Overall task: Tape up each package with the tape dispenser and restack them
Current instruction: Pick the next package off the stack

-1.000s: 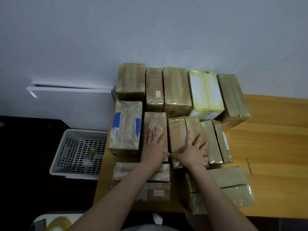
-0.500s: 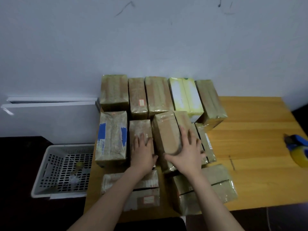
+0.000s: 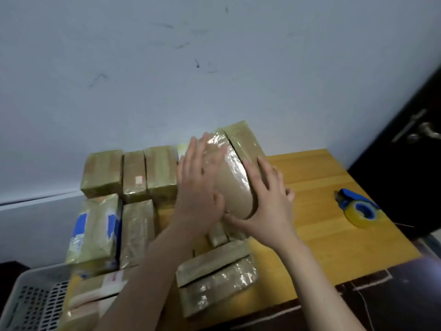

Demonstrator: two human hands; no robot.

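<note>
Entry: we are pressing the left hand flat, fingers straight, against the left face of the brown paper package wrapped in glossy clear film. We are clasping its near right corner with the right hand, thumb hooked under the near end, fingers spread along the right flank. The package is hanging between both palms above the other packages, its long axis running away from us, far end tilted up. The blue tape dispenser with its yellowish roll is lying on the pale wooden table, well apart to the right. It is nearer the right hand, which we are judging must release first.
</note>
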